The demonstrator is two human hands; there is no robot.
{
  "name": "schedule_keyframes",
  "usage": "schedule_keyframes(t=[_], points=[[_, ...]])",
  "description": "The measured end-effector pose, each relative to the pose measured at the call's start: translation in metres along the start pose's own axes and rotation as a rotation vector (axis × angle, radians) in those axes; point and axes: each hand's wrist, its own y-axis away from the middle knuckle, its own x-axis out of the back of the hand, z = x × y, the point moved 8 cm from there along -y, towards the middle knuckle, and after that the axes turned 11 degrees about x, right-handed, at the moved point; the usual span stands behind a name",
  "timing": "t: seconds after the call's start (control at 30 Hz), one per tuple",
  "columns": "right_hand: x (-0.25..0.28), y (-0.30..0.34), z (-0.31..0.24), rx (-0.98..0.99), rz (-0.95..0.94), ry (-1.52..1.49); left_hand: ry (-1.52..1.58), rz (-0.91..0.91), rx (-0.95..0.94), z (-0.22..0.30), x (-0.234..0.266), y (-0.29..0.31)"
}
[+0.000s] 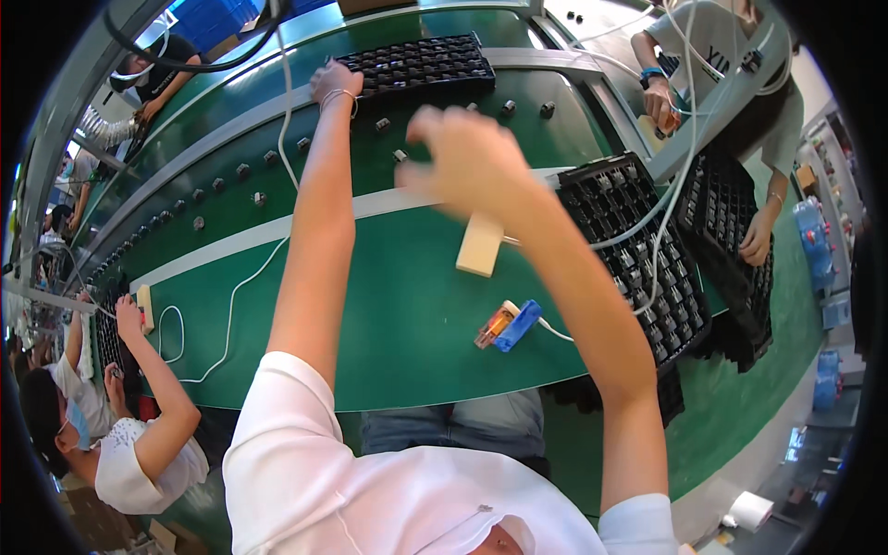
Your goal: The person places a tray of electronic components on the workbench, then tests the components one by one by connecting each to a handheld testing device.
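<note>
My left arm reaches far across the green bench, and my left hand is at the left end of a black compartment tray, its fingers closed about that edge. My right hand, smeared by motion, hovers above the near rail with thumb and fingers apart and nothing visible in it. Small black-and-silver parts lie spaced out on the green belt beneath and between my hands. Below my right hand, a pale yellow block with a cable rests on the bench.
A blue-and-orange corded piece lies near the bench's front. At right stands a black tray filled with small metal-pinned parts; white cables hang across it. Beyond it, a co-worker's hand touches another black tray. Another worker sits at left.
</note>
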Motion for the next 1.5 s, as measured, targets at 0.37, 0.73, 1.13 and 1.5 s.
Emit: schedule_keyframes(t=[0.37,0.73,1.13,1.5], points=[[-0.077,-0.126,0.305,-0.571,-0.005,0.118,0.227,-0.595,0.04,-0.079,-0.089,-0.049],[-0.054,-0.154,0.537,-0.225,0.172,0.182,0.47,-0.733,0.03,0.01,-0.1,0.018],[-0.063,-0.166,0.54,-0.39,0.352,-0.312,0.809,-0.23,0.071,-0.004,-0.054,-0.022],[0.025,-0.117,0.424,-0.154,0.512,-0.521,1.048,0.15,0.13,-0.064,0.099,0.084]])
